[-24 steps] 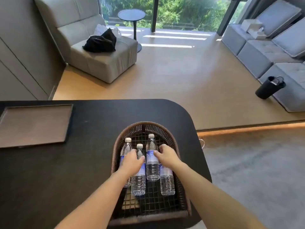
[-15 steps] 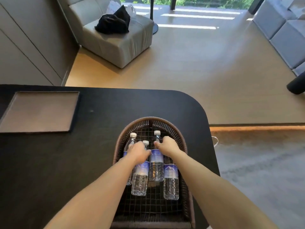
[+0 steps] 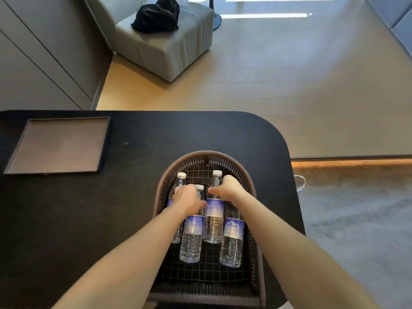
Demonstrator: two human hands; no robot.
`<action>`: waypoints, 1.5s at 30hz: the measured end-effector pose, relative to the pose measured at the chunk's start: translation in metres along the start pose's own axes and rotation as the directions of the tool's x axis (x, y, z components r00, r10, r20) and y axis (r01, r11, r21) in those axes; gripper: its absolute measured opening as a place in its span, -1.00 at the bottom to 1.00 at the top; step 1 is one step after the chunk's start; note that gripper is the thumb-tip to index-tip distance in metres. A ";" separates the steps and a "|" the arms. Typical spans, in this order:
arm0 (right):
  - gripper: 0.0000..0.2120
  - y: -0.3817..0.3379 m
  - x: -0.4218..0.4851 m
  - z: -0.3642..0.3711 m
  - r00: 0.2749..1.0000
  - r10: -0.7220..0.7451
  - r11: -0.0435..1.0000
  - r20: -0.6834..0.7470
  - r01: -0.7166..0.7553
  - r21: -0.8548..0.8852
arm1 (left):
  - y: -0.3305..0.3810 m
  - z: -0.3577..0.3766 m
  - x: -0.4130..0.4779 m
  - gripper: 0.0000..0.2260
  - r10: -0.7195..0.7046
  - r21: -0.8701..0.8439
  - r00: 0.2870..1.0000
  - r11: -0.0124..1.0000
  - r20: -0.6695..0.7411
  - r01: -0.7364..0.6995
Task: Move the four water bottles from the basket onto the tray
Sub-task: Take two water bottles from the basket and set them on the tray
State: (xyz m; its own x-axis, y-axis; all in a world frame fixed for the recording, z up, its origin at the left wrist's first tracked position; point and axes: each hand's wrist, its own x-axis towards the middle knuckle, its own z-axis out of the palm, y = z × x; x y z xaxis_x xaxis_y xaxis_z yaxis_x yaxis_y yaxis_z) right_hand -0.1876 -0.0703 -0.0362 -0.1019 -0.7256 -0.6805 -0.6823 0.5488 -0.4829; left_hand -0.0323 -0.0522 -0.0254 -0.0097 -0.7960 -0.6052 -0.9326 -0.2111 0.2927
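Head view: left hand [image 3: 189, 200] clasps the second water bottle [image 3: 192, 233], right hand [image 3: 227, 188] the fourth water bottle [image 3: 231, 239]; lifting could drag neighbours against the wicker basket [image 3: 252, 186].

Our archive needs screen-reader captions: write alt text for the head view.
Two bare hands, left hand and right hand, reach onto four water bottles lying in a wicker basket on a black table. The tray sits far left.
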 end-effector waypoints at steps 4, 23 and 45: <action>-0.51 0.011 -0.026 0.002 0.996 -0.061 0.990 -0.063 0.068 0.120 | -0.020 -0.003 -0.019 -0.72 0.066 -0.168 0.996 0.983 -0.053 -0.074; -0.52 -0.004 -0.238 0.106 0.760 -0.095 0.943 -0.643 0.275 0.186 | -0.127 -0.031 -0.118 -0.59 0.546 -0.521 0.827 0.671 -0.135 -0.527; -0.41 -0.175 -0.307 0.193 0.621 -0.370 0.838 -0.691 0.544 0.041 | -0.294 -0.166 -0.192 -0.47 0.457 -0.316 0.614 0.572 -0.643 -0.757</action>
State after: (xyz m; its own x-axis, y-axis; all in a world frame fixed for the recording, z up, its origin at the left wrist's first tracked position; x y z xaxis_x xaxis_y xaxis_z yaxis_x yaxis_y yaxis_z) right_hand 0.1027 0.1365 0.1508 -0.3113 -0.9404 0.1368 -0.5979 0.0819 -0.7974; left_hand 0.3035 0.0689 0.1276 -0.2003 -0.9502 0.2386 -0.4124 0.3027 0.8592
